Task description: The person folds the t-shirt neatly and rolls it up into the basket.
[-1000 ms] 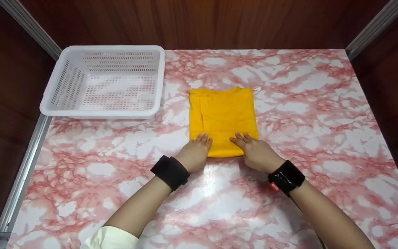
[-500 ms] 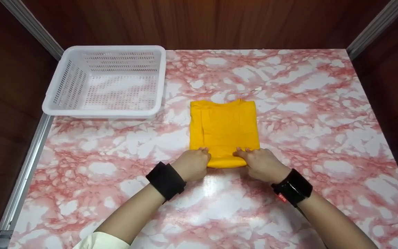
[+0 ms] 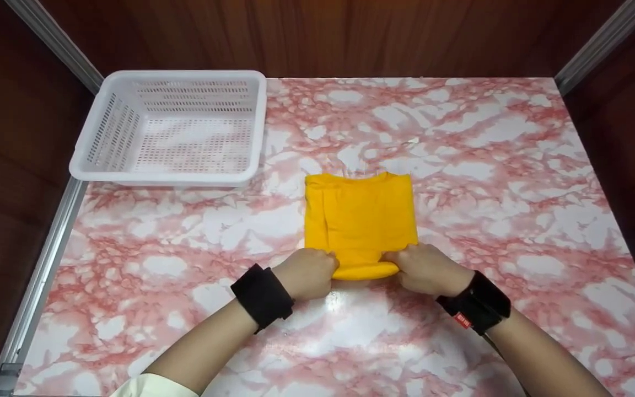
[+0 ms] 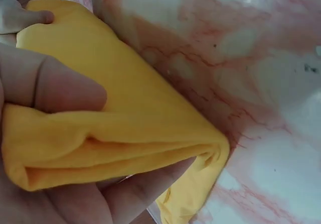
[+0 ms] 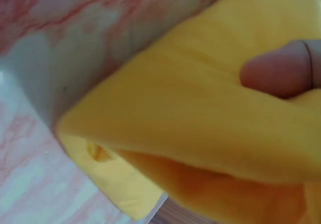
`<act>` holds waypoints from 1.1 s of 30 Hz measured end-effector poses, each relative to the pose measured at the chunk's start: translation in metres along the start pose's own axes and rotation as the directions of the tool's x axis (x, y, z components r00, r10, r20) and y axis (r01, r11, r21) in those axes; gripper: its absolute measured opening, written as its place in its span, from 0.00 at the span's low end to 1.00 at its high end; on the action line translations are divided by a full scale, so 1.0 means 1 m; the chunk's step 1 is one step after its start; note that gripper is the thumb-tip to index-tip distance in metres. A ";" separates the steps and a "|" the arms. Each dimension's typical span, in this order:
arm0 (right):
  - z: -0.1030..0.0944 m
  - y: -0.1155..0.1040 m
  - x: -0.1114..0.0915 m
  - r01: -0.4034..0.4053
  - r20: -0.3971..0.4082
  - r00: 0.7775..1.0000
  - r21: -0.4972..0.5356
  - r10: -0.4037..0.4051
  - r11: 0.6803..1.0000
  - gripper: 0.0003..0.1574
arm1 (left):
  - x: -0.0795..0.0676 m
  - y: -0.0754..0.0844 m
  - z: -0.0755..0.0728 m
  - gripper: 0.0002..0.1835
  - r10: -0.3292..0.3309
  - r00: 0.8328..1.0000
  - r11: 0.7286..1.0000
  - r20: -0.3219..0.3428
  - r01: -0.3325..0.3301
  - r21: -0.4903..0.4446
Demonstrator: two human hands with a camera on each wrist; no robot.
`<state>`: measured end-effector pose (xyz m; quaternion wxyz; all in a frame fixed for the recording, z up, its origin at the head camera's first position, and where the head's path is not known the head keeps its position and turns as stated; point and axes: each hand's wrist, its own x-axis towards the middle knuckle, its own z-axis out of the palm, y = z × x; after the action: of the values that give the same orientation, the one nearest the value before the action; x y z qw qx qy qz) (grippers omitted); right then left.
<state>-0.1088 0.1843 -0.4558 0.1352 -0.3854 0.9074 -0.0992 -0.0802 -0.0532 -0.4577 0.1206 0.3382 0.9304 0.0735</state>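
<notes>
A yellow shirt (image 3: 370,218), folded into a rough square with a curved neckline at its far edge, lies on the marbled table. My left hand (image 3: 307,273) grips its near left corner; in the left wrist view the thumb (image 4: 75,88) lies on top and fingers are under the stacked layers. At the near right corner, my right hand (image 3: 426,269) pinches the cloth, its thumb (image 5: 278,71) pressing from above in the right wrist view. Between the hands the near edge bulges up in a soft roll. Most of the right hand's fingers are hidden under the fabric.
A white perforated plastic basket (image 3: 168,177) stands at the back left of the pink and white table (image 3: 516,220). Dark wooden panels (image 3: 317,36) wall the table at the back and sides, with metal rails at the corners.
Both hands have gone from lying flat on the shirt's near part to gripping its near corners. The shirt has slid toward the body, and its near edge has risen into a roll.
</notes>
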 end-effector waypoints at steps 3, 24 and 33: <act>-0.007 -0.001 0.000 -0.015 0.066 0.998 0.038 0.013 0.999 0.12 | 0.000 0.000 -0.005 0.04 -0.003 0.999 0.999 0.051 0.006 -0.051; -0.047 0.029 0.028 -0.196 0.251 0.959 0.268 0.128 0.943 0.11 | 0.044 -0.050 -0.037 0.06 -0.050 0.955 0.892 0.294 0.175 -0.417; -0.051 0.052 0.036 -0.249 0.126 0.966 0.213 0.226 0.945 0.29 | 0.054 -0.078 -0.032 0.22 -0.138 0.984 0.839 0.115 0.178 -0.514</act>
<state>-0.1839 0.1978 -0.4285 0.2345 -0.2595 0.9220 -0.1658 -0.1765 -0.0790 -0.4537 0.2473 0.2172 0.8951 0.3006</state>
